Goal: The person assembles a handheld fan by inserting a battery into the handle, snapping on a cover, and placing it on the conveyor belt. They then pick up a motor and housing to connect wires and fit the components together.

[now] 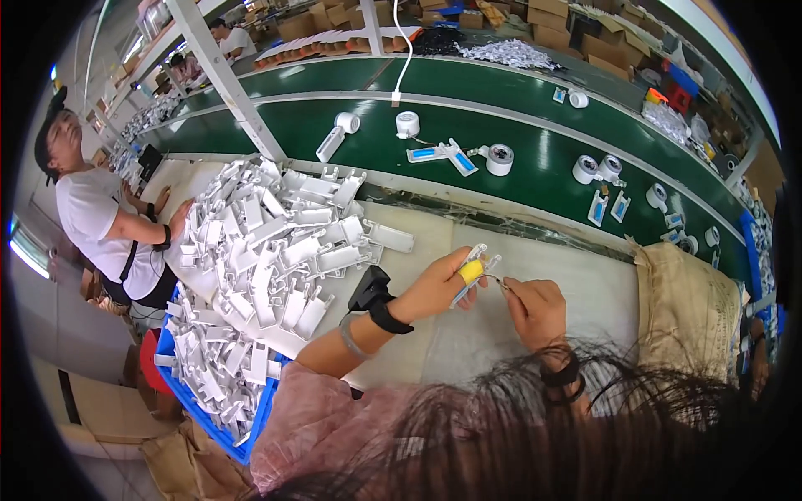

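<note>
My left hand [436, 288] is closed around a white plastic housing [478, 252], held tilted above the table. A yellow cylinder [471, 270], which looks like a battery, lies against the housing at my fingertips. Close beside it on the right, my right hand [536, 311] pinches a thin dark wire [496, 278] that runs toward the housing. The wire's far end is too small to make out. To the left of my left forearm spreads a big heap of similar white plastic housings [267, 225].
A blue bin [266, 409] full of white housings stands at lower left. Behind the table runs a green conveyor [535, 200] carrying round white units [499, 159] with wired panels. A woven sack [685, 309] sits at right. A co-worker [104, 200] stands at the heap's far left. A white cable [406, 58] hangs overhead.
</note>
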`<state>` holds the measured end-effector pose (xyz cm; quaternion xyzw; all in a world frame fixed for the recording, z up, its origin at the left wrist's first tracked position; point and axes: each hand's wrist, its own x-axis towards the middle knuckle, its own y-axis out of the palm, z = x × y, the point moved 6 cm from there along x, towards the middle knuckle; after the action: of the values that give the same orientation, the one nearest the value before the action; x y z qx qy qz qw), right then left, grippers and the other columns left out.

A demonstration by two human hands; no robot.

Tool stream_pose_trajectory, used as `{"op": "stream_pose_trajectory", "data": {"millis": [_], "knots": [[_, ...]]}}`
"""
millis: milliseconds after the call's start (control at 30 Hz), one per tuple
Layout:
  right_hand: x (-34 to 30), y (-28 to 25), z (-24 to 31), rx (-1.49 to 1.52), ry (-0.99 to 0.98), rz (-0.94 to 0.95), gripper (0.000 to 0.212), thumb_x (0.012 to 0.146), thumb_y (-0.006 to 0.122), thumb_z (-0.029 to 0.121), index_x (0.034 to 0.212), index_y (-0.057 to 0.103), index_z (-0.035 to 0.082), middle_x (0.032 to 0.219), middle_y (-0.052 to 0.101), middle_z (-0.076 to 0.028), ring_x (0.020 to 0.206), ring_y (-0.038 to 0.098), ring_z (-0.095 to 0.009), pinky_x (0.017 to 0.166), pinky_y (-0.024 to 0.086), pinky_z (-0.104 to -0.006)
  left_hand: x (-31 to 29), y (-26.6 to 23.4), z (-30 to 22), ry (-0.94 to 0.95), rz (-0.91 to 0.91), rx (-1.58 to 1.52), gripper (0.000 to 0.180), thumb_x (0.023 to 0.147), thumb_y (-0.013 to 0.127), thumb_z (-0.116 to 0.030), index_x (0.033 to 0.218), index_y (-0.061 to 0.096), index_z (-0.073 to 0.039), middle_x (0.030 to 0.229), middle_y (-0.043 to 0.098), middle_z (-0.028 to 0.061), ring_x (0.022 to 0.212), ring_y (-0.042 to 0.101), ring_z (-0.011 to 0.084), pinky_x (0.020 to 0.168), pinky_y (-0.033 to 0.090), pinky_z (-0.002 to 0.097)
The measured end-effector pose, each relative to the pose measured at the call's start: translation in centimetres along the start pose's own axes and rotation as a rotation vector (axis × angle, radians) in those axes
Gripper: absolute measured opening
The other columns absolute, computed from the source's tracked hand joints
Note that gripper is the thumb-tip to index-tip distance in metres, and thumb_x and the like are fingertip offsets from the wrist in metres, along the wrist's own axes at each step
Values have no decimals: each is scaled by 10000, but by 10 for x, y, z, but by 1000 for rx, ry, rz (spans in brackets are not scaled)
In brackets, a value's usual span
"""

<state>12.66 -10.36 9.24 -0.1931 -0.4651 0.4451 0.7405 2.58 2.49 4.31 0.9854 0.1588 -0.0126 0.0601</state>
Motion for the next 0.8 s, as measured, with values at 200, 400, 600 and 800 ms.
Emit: {"op": "stream_pose_trajectory", "data": {"millis": [200, 400, 600, 800], "knots": [[-11, 19, -14, 644, 381, 133, 124, 869, 636, 52, 979, 674, 8, 737, 618, -29, 600, 575, -129, 566, 458, -271, 0, -12, 10, 107, -157, -33, 180, 984, 422, -116, 1155, 451, -68, 888, 584, 56, 545, 518, 85, 479, 452, 244], [-9, 30, -21, 532, 588, 347, 130, 824, 637, -2, 952, 641, 23, 673, 609, -72, 625, 606, -184, 572, 447, -273, -11, -6, 4, 52, -104, 200, 229, 951, 459, -105, 1174, 463, -54, 842, 576, 31, 574, 512, 76, 510, 429, 234], [-3, 15, -8, 4, 247, -140, 107, 807, 656, 12, 897, 611, 51, 719, 645, -74, 753, 604, -257, 703, 469, -347, -8, 0, 16, 7, -145, -29, 264, 919, 475, -70, 1179, 451, -33, 861, 566, 35, 584, 524, 81, 491, 440, 244], [-9, 27, -10, 189, 210, -193, 163, 806, 672, 11, 953, 617, 53, 808, 670, -79, 782, 606, -272, 793, 481, -375, -9, 3, 23, -19, -105, -147, 266, 927, 495, -76, 1183, 441, -27, 918, 556, 55, 603, 535, 93, 514, 467, 250]]}}
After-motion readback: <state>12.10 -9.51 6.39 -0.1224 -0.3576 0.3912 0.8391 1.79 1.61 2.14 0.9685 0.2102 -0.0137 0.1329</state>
